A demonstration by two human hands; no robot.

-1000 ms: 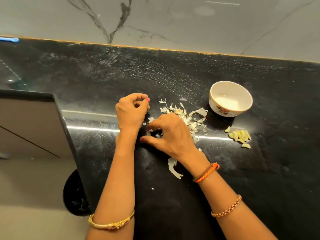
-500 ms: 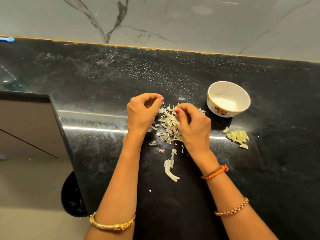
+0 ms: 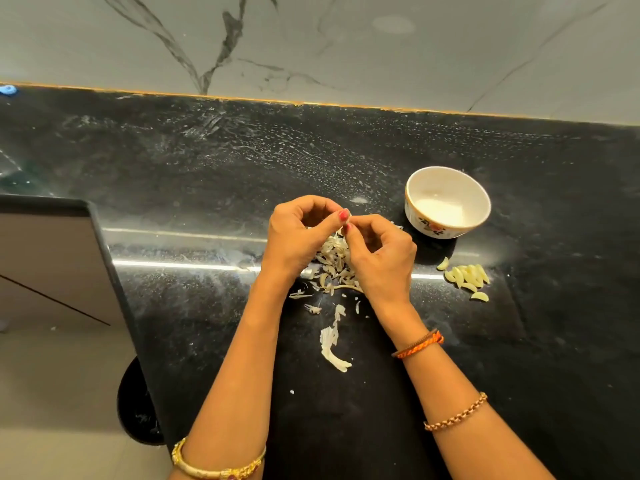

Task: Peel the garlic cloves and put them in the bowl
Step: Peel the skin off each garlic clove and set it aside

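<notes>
My left hand (image 3: 294, 233) and my right hand (image 3: 381, 258) meet fingertip to fingertip above a pile of garlic skins (image 3: 334, 261) on the black counter. Both pinch a small garlic clove between them; the clove is mostly hidden by the fingers. A white bowl (image 3: 415, 188) with a flower print stands to the right of my hands and looks empty. Several peeled garlic cloves (image 3: 467, 277) lie on the counter in front of the bowl, to the right of my right hand.
A long loose strip of skin (image 3: 332, 344) lies nearer to me on the black counter (image 3: 207, 168). The counter's left edge drops to the floor, where a round black bin (image 3: 136, 407) stands. A marble wall (image 3: 346, 46) closes the back.
My right hand lifted off the counter and came up to my left hand. Both hands shifted right over the skin pile and now pinch together.
</notes>
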